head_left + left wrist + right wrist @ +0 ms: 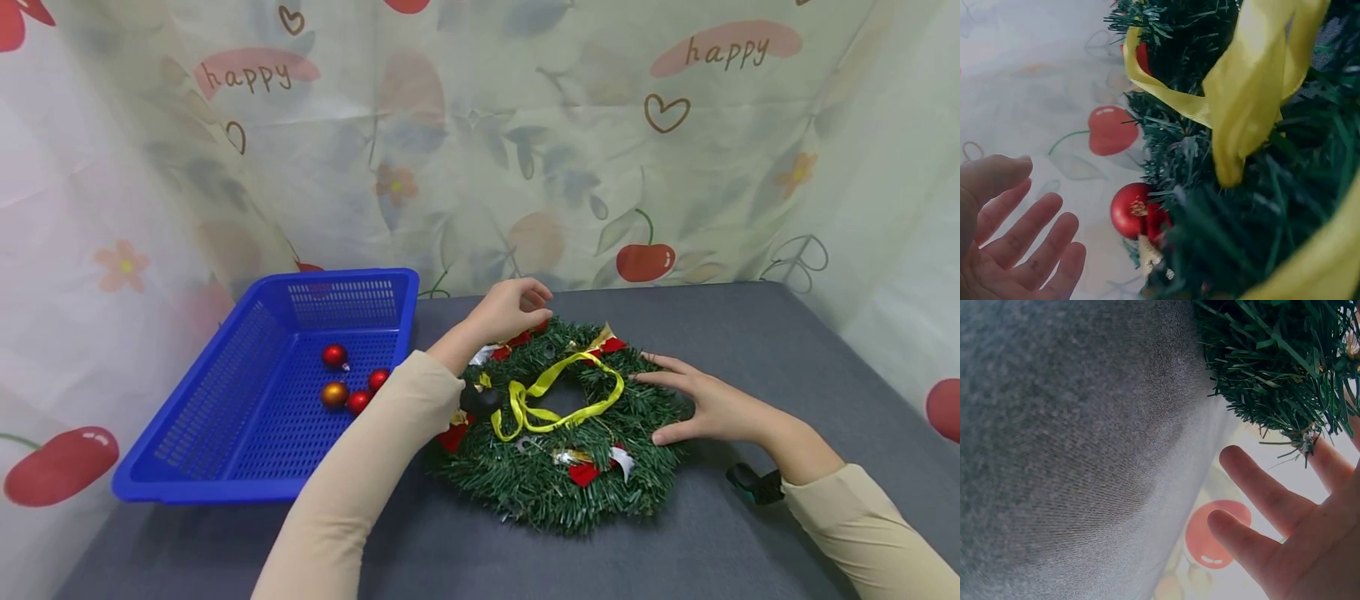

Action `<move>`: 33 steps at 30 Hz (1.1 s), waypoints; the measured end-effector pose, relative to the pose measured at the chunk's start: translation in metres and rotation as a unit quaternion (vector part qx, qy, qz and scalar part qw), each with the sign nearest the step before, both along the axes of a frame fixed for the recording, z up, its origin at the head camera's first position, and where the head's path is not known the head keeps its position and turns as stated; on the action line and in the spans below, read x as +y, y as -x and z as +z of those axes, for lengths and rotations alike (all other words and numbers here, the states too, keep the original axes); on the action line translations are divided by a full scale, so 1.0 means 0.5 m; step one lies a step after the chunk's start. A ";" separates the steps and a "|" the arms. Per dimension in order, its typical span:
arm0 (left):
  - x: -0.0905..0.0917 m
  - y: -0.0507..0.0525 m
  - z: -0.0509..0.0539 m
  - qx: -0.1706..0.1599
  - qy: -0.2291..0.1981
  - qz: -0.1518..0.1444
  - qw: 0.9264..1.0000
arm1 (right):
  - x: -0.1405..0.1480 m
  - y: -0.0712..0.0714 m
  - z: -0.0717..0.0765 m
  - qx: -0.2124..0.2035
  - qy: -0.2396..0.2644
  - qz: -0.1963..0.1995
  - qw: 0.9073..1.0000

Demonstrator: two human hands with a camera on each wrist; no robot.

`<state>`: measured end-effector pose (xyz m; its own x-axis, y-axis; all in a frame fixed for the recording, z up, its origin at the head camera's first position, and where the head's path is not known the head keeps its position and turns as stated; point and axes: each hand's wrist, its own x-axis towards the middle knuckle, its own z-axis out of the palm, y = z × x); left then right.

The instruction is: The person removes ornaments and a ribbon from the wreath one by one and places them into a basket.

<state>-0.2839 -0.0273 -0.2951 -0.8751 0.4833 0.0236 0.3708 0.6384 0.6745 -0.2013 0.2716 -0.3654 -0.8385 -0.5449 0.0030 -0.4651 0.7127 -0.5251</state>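
Note:
A green Christmas wreath (555, 504) lies on the grey tabletop, trimmed with red, gold and white bows and a loose yellow ribbon (1244, 94). Over its far left edge hovers my left hand (510, 308), fingers loosely bent. The left wrist view shows that hand (1022, 244) apart from a red ball ornament (1127, 212) on the wreath, with nothing in its grasp. My right hand (708, 406) is spread at the wreath's right side, its fingertips at the greenery. In the right wrist view its fingers (1266, 490) are extended; whether they press the branches is unclear.
Left of the wreath stands a blue plastic basket (210, 492) with perforated walls. Several ball ornaments lie inside it, red ones (334, 356) and an orange-gold one (334, 395). A printed curtain (480, 167) hangs behind the table (735, 333).

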 end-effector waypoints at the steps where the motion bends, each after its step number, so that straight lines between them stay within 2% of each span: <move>1: 0.004 0.003 -0.003 0.001 -0.002 0.001 1.000 | 0.000 0.000 0.000 0.000 0.000 0.000 1.000; 10: 0.025 0.017 -0.028 -0.010 0.010 0.021 1.000 | 0.000 0.002 0.000 -0.002 0.001 0.001 1.000; 21: 0.029 0.031 -0.059 0.029 0.090 0.029 0.995 | 0.001 0.002 -0.001 0.004 -0.004 0.001 1.000; 28: 0.030 0.037 -0.067 0.029 0.126 0.050 0.990 | 0.000 0.000 0.001 0.006 -0.002 0.001 1.000; 33: 0.029 0.037 -0.069 0.028 0.123 0.061 0.990 | 0.000 -0.001 0.000 0.001 -0.003 -0.001 1.000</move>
